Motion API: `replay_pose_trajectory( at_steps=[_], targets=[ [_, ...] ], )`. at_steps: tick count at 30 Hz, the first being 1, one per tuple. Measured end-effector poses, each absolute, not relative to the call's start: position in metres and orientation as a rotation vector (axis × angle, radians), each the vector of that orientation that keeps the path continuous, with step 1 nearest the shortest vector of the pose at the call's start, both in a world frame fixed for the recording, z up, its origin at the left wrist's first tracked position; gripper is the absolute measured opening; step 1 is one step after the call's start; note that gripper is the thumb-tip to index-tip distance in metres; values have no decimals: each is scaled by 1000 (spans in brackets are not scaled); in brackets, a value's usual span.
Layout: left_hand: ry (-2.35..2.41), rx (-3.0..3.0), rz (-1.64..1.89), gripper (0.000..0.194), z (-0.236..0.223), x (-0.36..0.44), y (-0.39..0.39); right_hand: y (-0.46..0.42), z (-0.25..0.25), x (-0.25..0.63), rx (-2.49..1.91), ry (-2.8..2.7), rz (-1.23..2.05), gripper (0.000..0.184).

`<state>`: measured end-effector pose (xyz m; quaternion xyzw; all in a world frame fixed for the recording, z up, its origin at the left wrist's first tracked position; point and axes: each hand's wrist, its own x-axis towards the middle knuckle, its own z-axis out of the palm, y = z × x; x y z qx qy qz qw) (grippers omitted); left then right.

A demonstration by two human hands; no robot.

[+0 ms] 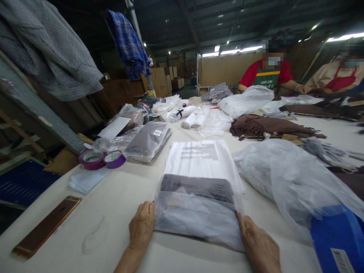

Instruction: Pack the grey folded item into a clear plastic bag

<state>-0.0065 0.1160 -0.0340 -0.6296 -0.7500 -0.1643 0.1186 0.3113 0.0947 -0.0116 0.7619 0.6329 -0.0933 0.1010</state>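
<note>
Printed plastic bag [199,163] lies flat on the counter [113,223], directly in front of the person, with a dark grey folded piece [196,185] showing through its nearer half. The left hand [142,223] pinches the bag's left edge; the right hand [257,240] grips the opposite edge, thumb along the film. Good handling here probably means an even, light pull on both sides, since tugging harder on one would skew the piece inside. The film over the near part looks crinkled, so smoothing it outward from the middle should push out trapped air. Thin film may stretch or tear, so a gentle pinch seems best. Loose plastic [267,167] sits just beside the right edge and could snag; the tape rolls [92,159] lie well apart.
</note>
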Motion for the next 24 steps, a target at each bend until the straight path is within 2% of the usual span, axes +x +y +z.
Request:
replay_pose_trajectory(
  at_steps=[5, 10, 13, 16, 19, 22, 24],
  targets=[
    [-2116, -1777, -474, 19, -18, -10, 116, 94, -14, 313, 2204, 1944, -218, 47],
    [-1423, -2064, -784, 28, 12, 36, 120, 94, -22, 318, 2177, 1988, -172, 55],
    [-1149, -2519, -635, 34, 18, 76, 130, 94, -24, 318, 2144, 1980, -134, 59],
    [-1197, -2782, -324, 50, 11, 95, 141, 93, -21, 316, 2139, 2004, -73, 61],
    [-1331, -2825, -161, 59, -1, 94, 148, 93, -17, 314, 2239, 2013, -65, 53],
    [-1327, -2810, -158, 60, -9, 89, 150, 95, -17, 313, 2395, 1925, -51, 29],
    [-1293, -2776, -204, 59, -13, 87, 150, 96, -19, 313, 2520, 1829, -5, 29]
  ],
)
